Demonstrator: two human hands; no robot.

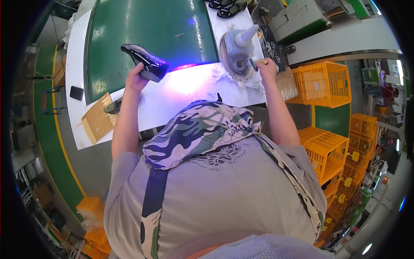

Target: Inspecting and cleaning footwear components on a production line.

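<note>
My left hand is closed around a glossy black shoe upper with a grey part at its underside. It is held tilted above the near edge of the green belt. On the right, my right hand grips a small brush by its yellowish handle. The brush points toward a round, crusted dish beside it. A whitish squeeze bottle with a long cone nozzle stands in that dish. The brush tip is too small to make out clearly.
Bright violet light falls on the white table between my hands. A dark phone and a cardboard piece lie at its left. More black shoes sit at the far right. Orange crates are stacked on my right.
</note>
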